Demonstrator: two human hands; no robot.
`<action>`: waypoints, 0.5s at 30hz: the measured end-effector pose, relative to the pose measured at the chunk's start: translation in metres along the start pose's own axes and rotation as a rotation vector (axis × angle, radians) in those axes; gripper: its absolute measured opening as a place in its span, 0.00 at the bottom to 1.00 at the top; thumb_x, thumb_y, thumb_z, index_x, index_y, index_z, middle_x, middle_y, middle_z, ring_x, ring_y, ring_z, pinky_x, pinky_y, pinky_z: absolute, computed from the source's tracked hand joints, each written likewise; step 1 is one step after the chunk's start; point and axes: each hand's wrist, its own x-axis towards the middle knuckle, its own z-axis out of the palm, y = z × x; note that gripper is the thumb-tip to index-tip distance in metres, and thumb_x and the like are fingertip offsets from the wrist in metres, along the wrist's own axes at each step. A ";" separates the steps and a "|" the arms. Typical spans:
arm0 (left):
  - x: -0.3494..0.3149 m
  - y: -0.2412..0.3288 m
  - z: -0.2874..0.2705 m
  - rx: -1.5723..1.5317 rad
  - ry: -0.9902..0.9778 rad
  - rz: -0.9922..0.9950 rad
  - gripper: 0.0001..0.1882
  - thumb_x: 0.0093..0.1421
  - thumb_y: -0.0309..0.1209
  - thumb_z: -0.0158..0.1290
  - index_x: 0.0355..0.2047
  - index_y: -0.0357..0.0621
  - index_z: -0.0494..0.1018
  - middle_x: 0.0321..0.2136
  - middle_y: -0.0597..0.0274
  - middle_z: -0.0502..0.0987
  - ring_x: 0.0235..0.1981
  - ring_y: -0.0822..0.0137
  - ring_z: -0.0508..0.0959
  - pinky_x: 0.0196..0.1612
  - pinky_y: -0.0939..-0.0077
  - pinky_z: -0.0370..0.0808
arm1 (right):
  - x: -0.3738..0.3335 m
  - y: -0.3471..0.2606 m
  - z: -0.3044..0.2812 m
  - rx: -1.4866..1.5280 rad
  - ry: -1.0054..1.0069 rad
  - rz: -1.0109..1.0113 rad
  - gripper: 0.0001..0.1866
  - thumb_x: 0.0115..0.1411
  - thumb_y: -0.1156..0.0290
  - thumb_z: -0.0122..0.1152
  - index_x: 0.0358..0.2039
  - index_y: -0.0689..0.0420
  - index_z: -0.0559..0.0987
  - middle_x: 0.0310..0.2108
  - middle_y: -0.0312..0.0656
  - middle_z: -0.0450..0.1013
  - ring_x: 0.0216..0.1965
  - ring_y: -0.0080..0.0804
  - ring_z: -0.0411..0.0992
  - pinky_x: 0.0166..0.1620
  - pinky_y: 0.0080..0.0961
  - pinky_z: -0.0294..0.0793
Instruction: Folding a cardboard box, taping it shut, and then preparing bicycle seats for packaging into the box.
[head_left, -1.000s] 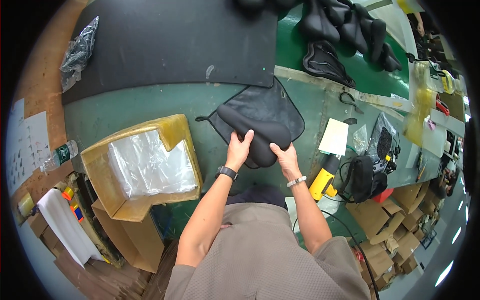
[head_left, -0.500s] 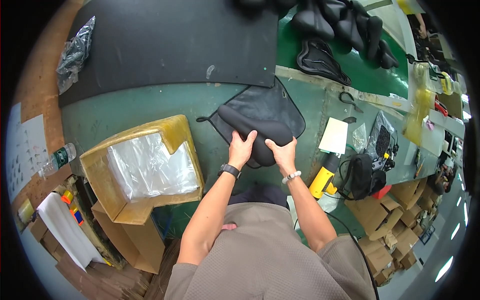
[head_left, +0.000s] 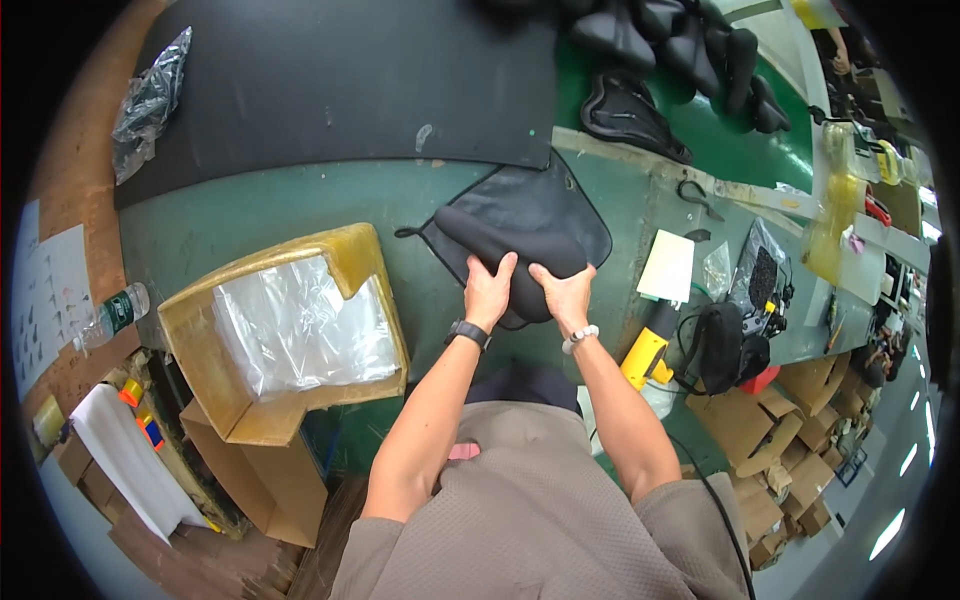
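A smooth black bicycle saddle [head_left: 490, 238] is held over a black cloth [head_left: 545, 195] with a raised edging and a small loop at its left corner. Its narrow nose points to the far left and its wide end lies between my hands. My left hand [head_left: 489, 290] is closed on the saddle's left side, thumb on top. On the other side my right hand [head_left: 564, 294] grips the wide end, its thumb also on top. My fingers underneath are hidden, as is the saddle's underside.
At left stands a cardboard box [head_left: 235, 420] with clear plastic bags [head_left: 310, 330] inside. A yellow heat gun [head_left: 645, 355] and white card [head_left: 667, 265] lie at right. More black saddles [head_left: 690, 50] rest at the far right, beyond a black mat [head_left: 340, 80]. A bottle [head_left: 115, 315] lies far left.
The saddle has tipped slightly in my hands, so its wide end looks shorter. My thumbs have shifted a little over its top. Both hands keep their grip.
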 end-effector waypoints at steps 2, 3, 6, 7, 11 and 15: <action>0.009 -0.003 0.008 -0.015 -0.031 0.037 0.42 0.59 0.56 0.56 0.57 0.31 0.60 0.51 0.35 0.74 0.53 0.41 0.75 0.56 0.56 0.70 | 0.037 0.037 -0.004 0.172 -0.180 -0.161 0.48 0.44 0.61 0.80 0.55 0.71 0.59 0.50 0.59 0.71 0.52 0.47 0.73 0.55 0.35 0.73; 0.008 -0.013 -0.003 -0.009 -0.004 0.024 0.42 0.59 0.56 0.56 0.57 0.31 0.60 0.51 0.35 0.74 0.53 0.41 0.75 0.56 0.56 0.70 | 0.016 0.016 -0.007 0.182 -0.199 -0.115 0.46 0.46 0.62 0.79 0.55 0.69 0.59 0.50 0.57 0.71 0.51 0.44 0.73 0.55 0.34 0.73; 0.005 -0.005 0.002 0.045 0.004 0.004 0.42 0.59 0.57 0.56 0.57 0.31 0.60 0.51 0.36 0.74 0.53 0.42 0.75 0.56 0.57 0.70 | 0.019 0.020 -0.016 0.177 -0.244 -0.075 0.44 0.47 0.63 0.78 0.55 0.68 0.59 0.51 0.56 0.70 0.51 0.43 0.73 0.54 0.34 0.74; 0.004 -0.002 0.002 0.040 0.007 -0.001 0.42 0.59 0.57 0.56 0.57 0.31 0.60 0.51 0.35 0.74 0.53 0.42 0.75 0.57 0.57 0.70 | 0.017 0.018 -0.014 0.107 -0.194 -0.094 0.44 0.47 0.64 0.78 0.56 0.68 0.59 0.51 0.55 0.70 0.51 0.42 0.73 0.54 0.34 0.74; 0.010 -0.012 0.002 -0.057 -0.012 0.043 0.43 0.59 0.57 0.56 0.57 0.31 0.59 0.52 0.34 0.74 0.54 0.40 0.74 0.57 0.56 0.69 | 0.031 0.038 -0.015 0.267 -0.289 -0.221 0.42 0.48 0.65 0.77 0.56 0.67 0.61 0.50 0.53 0.71 0.50 0.39 0.73 0.53 0.33 0.75; 0.005 0.009 0.006 0.095 0.019 -0.037 0.43 0.59 0.57 0.57 0.57 0.30 0.59 0.52 0.35 0.74 0.55 0.43 0.74 0.57 0.58 0.69 | 0.032 0.035 -0.020 0.343 -0.290 -0.190 0.41 0.51 0.68 0.76 0.59 0.64 0.59 0.52 0.51 0.70 0.51 0.39 0.72 0.53 0.34 0.74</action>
